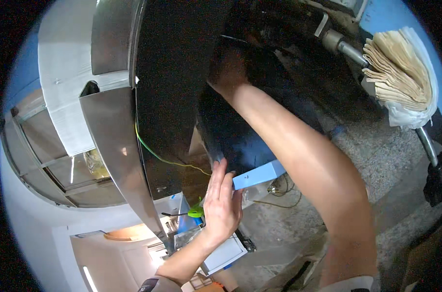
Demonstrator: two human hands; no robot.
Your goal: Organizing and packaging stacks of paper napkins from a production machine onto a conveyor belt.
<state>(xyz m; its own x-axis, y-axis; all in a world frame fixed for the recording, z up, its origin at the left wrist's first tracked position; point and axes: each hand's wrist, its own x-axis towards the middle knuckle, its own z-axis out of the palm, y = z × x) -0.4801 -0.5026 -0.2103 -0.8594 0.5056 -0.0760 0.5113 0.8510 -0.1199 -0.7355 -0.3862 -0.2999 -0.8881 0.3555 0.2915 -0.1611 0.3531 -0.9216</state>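
A dark cavity under a black metal body (172, 97) takes up the middle of the view. My right arm reaches across from the lower right, and my right hand (230, 73) is deep in the shadow; its fingers are too dark to make out. Lower down, my left hand (222, 209) has its fingers stretched out and lies against the dark part's edge. A light blue rectangular block (257, 176) sits right beside its fingers; whether the hand presses on it I cannot tell. A thin yellow-green wire (170, 160) runs down the black body toward these fingers.
A brushed metal panel (114, 131) stands left of the cavity. Folded beige cloths or papers in white wrapping (401, 73) hang by a metal rod (352, 53) at upper right. A thin loose wire (284, 205) lies on the speckled floor (362, 170). Below stands a white box (223, 258).
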